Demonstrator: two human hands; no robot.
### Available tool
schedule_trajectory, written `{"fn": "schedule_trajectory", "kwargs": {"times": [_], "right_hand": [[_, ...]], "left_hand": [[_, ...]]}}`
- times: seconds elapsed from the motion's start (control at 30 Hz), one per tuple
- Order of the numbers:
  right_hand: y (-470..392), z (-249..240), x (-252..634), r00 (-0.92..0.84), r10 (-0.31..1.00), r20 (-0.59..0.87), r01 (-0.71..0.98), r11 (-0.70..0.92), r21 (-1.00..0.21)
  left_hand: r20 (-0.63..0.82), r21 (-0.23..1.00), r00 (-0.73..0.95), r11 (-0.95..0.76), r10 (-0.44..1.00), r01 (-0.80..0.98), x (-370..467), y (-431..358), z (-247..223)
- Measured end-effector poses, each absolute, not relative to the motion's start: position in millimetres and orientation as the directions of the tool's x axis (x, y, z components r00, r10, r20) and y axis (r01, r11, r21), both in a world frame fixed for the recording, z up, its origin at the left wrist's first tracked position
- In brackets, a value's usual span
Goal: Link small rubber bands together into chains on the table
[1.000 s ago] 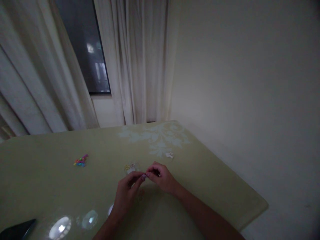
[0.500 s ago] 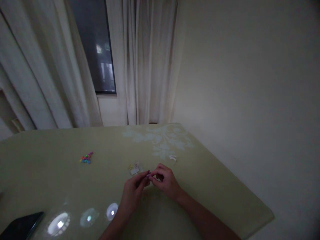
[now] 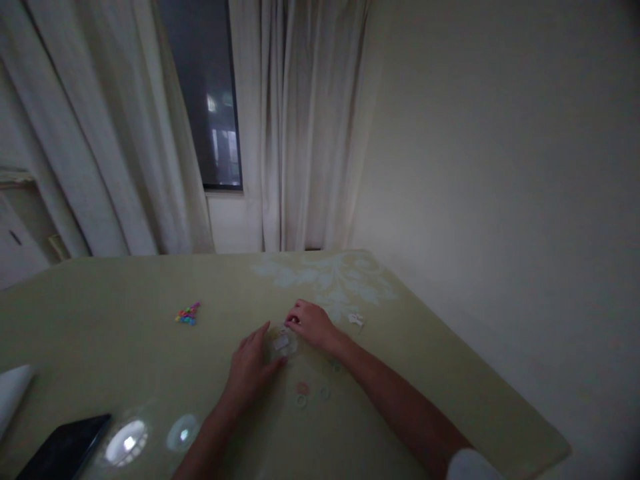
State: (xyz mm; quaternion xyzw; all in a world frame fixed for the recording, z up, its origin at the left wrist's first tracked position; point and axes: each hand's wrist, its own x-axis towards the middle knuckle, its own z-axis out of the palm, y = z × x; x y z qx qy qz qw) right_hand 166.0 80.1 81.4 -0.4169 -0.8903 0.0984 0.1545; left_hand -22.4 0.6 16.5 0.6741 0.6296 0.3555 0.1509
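Note:
A small clear plastic box (image 3: pixel 283 343) with a whitish label lies on the table, between my two hands. My left hand (image 3: pixel 249 365) rests beside it on the left, thumb and fingers spread around its near and left sides. At the box's far edge, the thumb and fingertips of my right hand (image 3: pixel 313 324) are pinched together; what they hold, if anything, is too small to make out. Closer to me lie a pinkish ring (image 3: pixel 302 387), a pale ring (image 3: pixel 301 401) and a faint greenish ring (image 3: pixel 325 393). Another faint ring (image 3: pixel 335 366) sits near my right forearm.
A small heap of brightly coloured pieces (image 3: pixel 188 314) lies at the left on the table (image 3: pixel 125 347). Small white pieces (image 3: pixel 356 320) are to the right of my right hand. A dark flat device (image 3: pixel 65 447) and a white object (image 3: pixel 14 393) are at the near left.
My hands were together, pinching a small item in front of the box. Now they have parted: the left has opened beside the box, the right has moved to its far edge. Rings are uncovered.

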Motion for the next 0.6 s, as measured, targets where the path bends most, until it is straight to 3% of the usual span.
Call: {"fn": "schedule_trajectory", "kwargs": {"times": [0.13, 0.23, 0.3, 0.37, 0.5, 0.6], "right_hand": [[92.1, 82.2, 150.0, -0.678, 0.730, 0.090, 0.691, 0.674, -0.262], [87.0, 84.6, 156.0, -0.701, 0.709, 0.078, 0.669, 0.692, -0.270], [77.7, 86.2, 170.1, -0.691, 0.711, 0.131, 0.649, 0.690, -0.321], [65.4, 84.8, 191.8, -0.633, 0.735, 0.244, 0.597, 0.664, -0.451], [42.1, 70.4, 244.1, -0.508, 0.810, 0.292, 0.542, 0.564, -0.623], [35.3, 59.2, 271.1, -0.398, 0.875, 0.276, 0.564, 0.471, -0.678]], "left_hand": [[0.219, 0.600, 0.005, -0.138, 0.976, 0.788, -20.7, -0.8, 15.6], [0.253, 0.556, 0.000, -0.145, 0.967, 0.819, -18.0, -4.3, 23.8], [0.323, 0.522, -0.007, -0.172, 0.946, 0.836, -12.9, -8.8, 31.7], [0.329, 0.513, 0.034, -0.209, 0.944, 0.833, -4.3, -15.4, 39.5], [0.036, 0.570, 0.274, -0.245, 0.961, 0.785, 16.8, -31.2, 49.0], [-0.063, 0.550, 0.342, -0.254, 0.938, 0.796, 26.3, -39.0, 50.8]]}}
